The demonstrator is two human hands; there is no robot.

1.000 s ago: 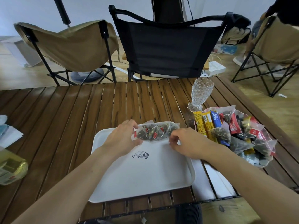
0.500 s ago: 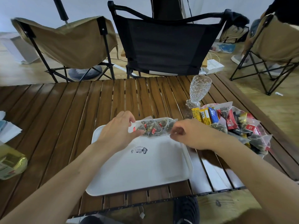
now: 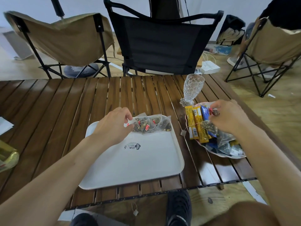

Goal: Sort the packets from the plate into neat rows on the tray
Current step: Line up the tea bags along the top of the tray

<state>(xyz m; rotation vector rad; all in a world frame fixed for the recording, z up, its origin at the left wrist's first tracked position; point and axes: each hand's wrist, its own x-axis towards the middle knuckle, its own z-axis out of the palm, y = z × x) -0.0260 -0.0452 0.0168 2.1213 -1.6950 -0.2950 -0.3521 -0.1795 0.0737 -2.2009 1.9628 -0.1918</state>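
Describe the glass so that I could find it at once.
Start at the slatted wooden table and look to its far right part, just beyond the plate heaped with packets. The glass stands there upright. It alone is clear and tall, with a dimpled cut pattern.

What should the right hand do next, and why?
Probably lift the small red-brown packet pinched by the right hand off the heaped plate and lay it on the white tray beside the row of clear tea-bag packets, which the left hand holds.
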